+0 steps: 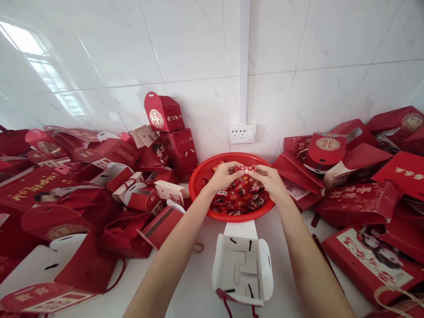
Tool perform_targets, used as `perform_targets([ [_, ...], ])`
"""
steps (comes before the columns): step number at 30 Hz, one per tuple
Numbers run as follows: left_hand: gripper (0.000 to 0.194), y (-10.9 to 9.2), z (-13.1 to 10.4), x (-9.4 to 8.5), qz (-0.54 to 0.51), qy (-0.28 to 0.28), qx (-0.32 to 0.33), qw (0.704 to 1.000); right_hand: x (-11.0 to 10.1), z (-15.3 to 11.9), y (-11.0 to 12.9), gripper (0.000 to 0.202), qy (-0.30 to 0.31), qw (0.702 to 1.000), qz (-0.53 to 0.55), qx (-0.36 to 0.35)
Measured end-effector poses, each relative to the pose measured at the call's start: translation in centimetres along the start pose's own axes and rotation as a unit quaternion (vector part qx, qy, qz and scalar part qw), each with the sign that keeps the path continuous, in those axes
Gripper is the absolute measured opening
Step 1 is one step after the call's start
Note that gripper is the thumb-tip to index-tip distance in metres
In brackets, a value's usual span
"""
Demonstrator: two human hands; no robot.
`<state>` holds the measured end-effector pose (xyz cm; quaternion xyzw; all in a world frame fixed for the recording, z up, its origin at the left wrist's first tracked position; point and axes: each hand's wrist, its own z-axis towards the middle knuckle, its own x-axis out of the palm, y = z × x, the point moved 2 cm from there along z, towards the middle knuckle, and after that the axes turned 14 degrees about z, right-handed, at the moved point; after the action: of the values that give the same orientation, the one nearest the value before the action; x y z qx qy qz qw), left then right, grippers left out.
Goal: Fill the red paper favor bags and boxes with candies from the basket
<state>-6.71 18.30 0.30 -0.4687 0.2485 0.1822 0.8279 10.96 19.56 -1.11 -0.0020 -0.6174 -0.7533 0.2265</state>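
Note:
Both hands are over a round red plastic basket (pixel 198 176) that holds many red wrapped candies (pixel 240 198). My left hand (pixel 227 176) and my right hand (pixel 267 179) pinch a small red wrapped candy (pixel 245 169) between them, one at each end. In front of the basket, between my forearms, stands an open box (pixel 243 269) with a white inside, its flaps spread and dark red cord at its near edge. Nothing lies inside that box.
Piles of red gift boxes lie at the left (pixel 99 212) and right (pixel 357 198). Several boxes are stacked (pixel 179 141) against the tiled wall, left of a wall socket (pixel 242 133). A small beaded ring (pixel 198 248) lies on the white table (pixel 188 282).

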Motion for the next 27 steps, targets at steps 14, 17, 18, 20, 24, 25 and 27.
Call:
perform_targets([
  [14,0.053,2.0,-0.8,1.1,0.303,0.274,-0.151,0.9,-1.5,1.4,-2.7,0.046,-0.129,0.985,-0.116,-0.004],
  [17,0.079,2.0,-0.8,1.7,0.324,0.291,-0.165,0.885,-1.4,1.3,-2.7,0.046,-0.124,0.984,-0.13,0.0],
  [18,0.081,1.9,-0.7,1.9,0.327,0.296,-0.167,0.882,-1.4,1.3,-2.6,0.045,-0.123,0.983,-0.132,0.001],
  [20,0.082,1.8,-0.4,2.3,0.329,0.304,-0.17,0.878,-1.3,1.2,-2.5,0.045,-0.123,0.983,-0.136,0.004],
  [24,0.078,1.7,0.0,2.7,0.318,0.314,-0.178,0.877,-1.2,1.2,-2.4,0.043,-0.125,0.982,-0.14,0.007],
  [25,0.075,1.7,0.0,2.7,0.315,0.315,-0.178,0.877,-1.2,1.2,-2.4,0.043,-0.125,0.982,-0.14,0.007],
  [27,0.07,1.7,0.1,2.8,0.309,0.316,-0.177,0.879,-1.2,1.1,-2.4,0.042,-0.122,0.983,-0.14,0.008],
])
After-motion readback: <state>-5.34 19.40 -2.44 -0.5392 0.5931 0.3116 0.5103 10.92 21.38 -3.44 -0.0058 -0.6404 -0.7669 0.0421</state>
